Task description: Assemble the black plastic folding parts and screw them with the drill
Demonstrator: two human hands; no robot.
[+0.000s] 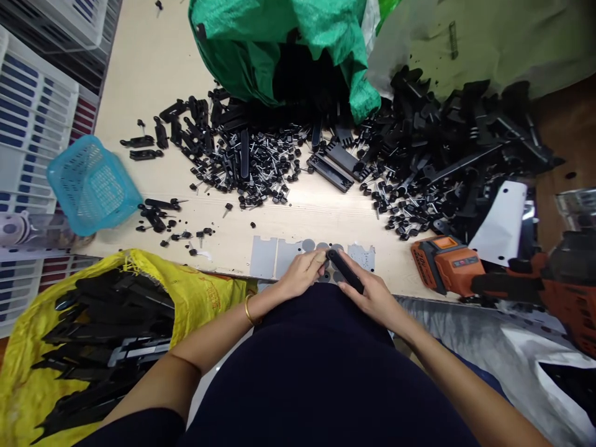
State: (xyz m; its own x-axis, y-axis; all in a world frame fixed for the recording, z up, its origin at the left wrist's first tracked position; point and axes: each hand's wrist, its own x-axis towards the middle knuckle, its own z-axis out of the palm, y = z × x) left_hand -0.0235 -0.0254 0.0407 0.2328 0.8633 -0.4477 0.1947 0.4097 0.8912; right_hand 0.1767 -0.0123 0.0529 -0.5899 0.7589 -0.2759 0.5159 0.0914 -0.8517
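Observation:
At the table's front edge, close to my body, my right hand [374, 297] grips a long, narrow black plastic piece [347, 272] that lies slanted between thumb and fingers. My left hand [302, 273] is closed in a pinch at the upper end of that piece; whatever its fingertips hold is too small and covered to name. Beneath both hands are flat grey plates [264, 256] with round grey discs [308, 245]. Further back spreads a heap of small black-headed screws [270, 164], with similar long black pieces [244, 154] among them.
A green sack [279, 74] opens over black parts at the back. Black parts [447, 130] pile up at right, behind an orange power tool [459, 264]. A blue basket [95, 186] stands left; a yellow sack [200, 288] of black parts is at front left.

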